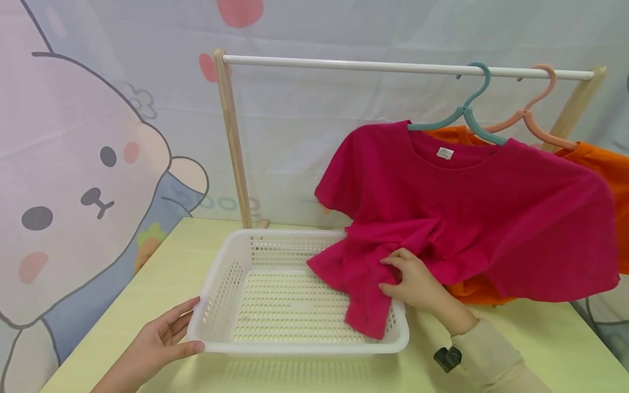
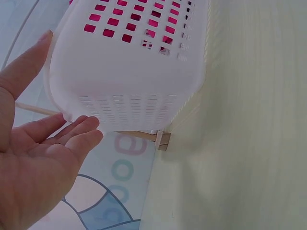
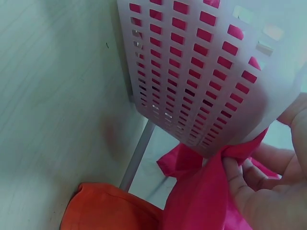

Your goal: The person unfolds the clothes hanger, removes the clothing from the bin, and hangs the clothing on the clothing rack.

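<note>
A magenta T-shirt (image 1: 442, 191) hangs on a teal hanger (image 1: 472, 103), its lower part draped over the right side of a white perforated basket (image 1: 300, 347). My right hand (image 1: 410, 278) pinches the shirt's lower fabric at the basket's right rim. In the right wrist view, gathered magenta cloth (image 3: 206, 191) lies between thumb and fingers. At the basket's front left corner, my left hand (image 1: 159, 338) touches the outer rim with spread thumb and fingers. The left wrist view has the palm apart from the basket wall (image 2: 115, 72).
An orange shirt (image 1: 604, 169) hangs behind on a peach hanger (image 1: 535, 117). Both hangers hook over the white rod (image 1: 344, 64) of a rack with wooden posts (image 1: 231, 136). A pale yellow table (image 1: 191, 256) lies beneath; a printed cloth backdrop (image 1: 304, 131) stands behind.
</note>
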The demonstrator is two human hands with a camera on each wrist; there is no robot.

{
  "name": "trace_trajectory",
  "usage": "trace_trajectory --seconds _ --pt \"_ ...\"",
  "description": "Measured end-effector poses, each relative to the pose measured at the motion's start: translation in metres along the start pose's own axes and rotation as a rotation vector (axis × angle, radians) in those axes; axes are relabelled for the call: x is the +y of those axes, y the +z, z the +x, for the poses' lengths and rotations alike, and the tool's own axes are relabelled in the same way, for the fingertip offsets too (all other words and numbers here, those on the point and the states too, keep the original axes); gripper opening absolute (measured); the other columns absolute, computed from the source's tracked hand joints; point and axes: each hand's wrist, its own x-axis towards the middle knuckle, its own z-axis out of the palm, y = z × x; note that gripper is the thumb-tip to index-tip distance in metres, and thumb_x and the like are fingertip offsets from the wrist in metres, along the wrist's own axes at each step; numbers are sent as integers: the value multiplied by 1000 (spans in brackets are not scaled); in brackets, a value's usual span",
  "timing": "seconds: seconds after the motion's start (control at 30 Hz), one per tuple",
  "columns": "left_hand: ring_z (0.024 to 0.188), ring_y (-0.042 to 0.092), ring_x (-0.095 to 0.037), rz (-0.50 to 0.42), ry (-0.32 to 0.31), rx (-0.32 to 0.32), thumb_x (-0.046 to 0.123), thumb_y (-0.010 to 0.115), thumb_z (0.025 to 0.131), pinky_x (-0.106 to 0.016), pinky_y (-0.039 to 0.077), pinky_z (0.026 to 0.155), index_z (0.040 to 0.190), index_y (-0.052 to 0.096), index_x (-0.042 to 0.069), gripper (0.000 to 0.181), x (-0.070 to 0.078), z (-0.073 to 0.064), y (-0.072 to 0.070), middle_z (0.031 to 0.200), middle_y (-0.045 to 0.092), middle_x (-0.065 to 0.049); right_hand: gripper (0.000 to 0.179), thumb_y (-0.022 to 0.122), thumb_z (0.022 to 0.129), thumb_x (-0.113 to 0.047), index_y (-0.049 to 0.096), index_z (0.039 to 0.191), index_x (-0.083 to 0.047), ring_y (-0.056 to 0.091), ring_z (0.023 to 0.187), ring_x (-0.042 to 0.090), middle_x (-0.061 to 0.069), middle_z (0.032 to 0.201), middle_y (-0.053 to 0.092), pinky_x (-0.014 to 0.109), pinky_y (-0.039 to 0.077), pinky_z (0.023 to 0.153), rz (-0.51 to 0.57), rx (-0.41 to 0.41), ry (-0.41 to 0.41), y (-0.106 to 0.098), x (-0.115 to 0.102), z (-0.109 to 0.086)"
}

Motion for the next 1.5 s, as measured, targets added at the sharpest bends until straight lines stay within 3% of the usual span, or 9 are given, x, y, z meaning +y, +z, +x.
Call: trace_trajectory --seconds 0.17,0.37,0.53,0.67,0.87,1.1,1.3,1.5 --pt "115 50 10 -4 42 -7 -4 67 86 -15 48 90 148 17 -12 80 -3 2 -1 144 37 -31 34 75 75 -8 70 105 6 49 77 14 7 96 58 25 45 64 18 35 14 -1 0 3" --pt "116 50 10 -12 42 -9 -4 66 86 -15 48 90 148 16 -12 80 -5 1 -4 145 37 -27 22 72 74 -4 72 94 6 48 71 12 4 85 58 24 44 61 37 54 -16 -2 -2 4" --pt "116 50 10 -24 18 -24 -3 66 87 -15 48 91 149 15 -11 80 -5 1 -7 141 45 1 12 71 75 -2 73 86 3 48 69 11 2 79 58 23 44 61 18 67 -44 -2 -4 4" --pt "116 49 11 -27 0 -41 -2 64 89 -15 48 90 150 15 -9 79 -6 -1 -9 139 44 9 7 71 77 -1 73 83 1 49 67 10 1 76 59 22 45 60 7 73 -65 -2 -4 3" --pt "117 49 11 -35 51 -71 -4 62 90 -15 49 90 148 16 -12 75 -9 -2 -12 131 47 28 4 70 81 0 72 84 -1 54 68 9 1 78 62 22 47 59 7 65 -105 -4 -4 2" --pt "118 48 11 -66 49 -99 -4 61 91 -16 48 91 147 12 -15 75 -13 0 -12 130 44 29 5 69 84 -1 73 88 -2 57 71 10 3 82 67 23 49 62 20 32 -108 -13 1 10" --pt "119 47 12 -47 70 -96 -4 61 90 -15 48 91 146 11 -16 76 -15 1 -11 131 44 30 11 68 86 -2 72 95 4 61 73 15 12 89 71 22 51 63 99 96 -11 -33 4 31" --pt "119 47 12 -49 64 -86 -4 61 90 -15 48 91 147 12 -15 76 -15 2 -9 131 44 29 16 66 89 -6 71 100 4 59 74 17 13 89 71 20 48 66 118 126 48 -56 7 57"
